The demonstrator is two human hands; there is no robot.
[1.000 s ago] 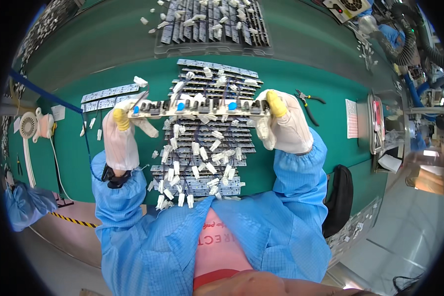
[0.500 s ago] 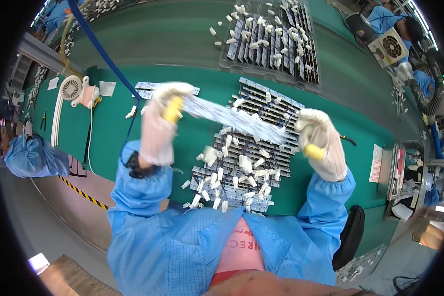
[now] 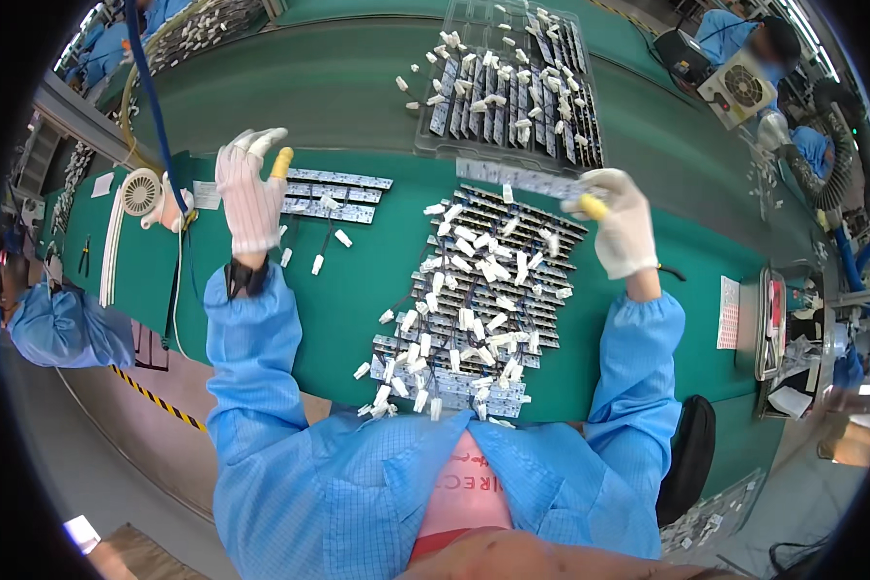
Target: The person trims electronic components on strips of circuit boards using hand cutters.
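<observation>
My left hand (image 3: 250, 198), in a white glove with a yellow finger cover on the thumb, is open with its fingers stretched out. Beside it lie a few narrow circuit board strips (image 3: 343, 195), with white connectors on short dark leads. At the far end of a large stack of strips (image 3: 541, 311), my right hand (image 3: 617, 224) pinches the right end of one circuit board strip (image 3: 512, 178), which is slightly blurred. White connectors (image 3: 493, 266) are scattered over the stack, which reaches close to my body.
A clear plastic tray (image 3: 512, 155) full of strips stands beyond the stack. At left are a small white fan (image 3: 142, 192) and a hanging blue cable (image 3: 150, 92). A printed sheet (image 3: 732, 311) and a metal tray (image 3: 769, 324) sit at right. Other people work nearby.
The blurred strip between my hands is gone from there, and more strips show beside my left hand, which has moved left and opened. My right hand has moved farther away, onto a strip.
</observation>
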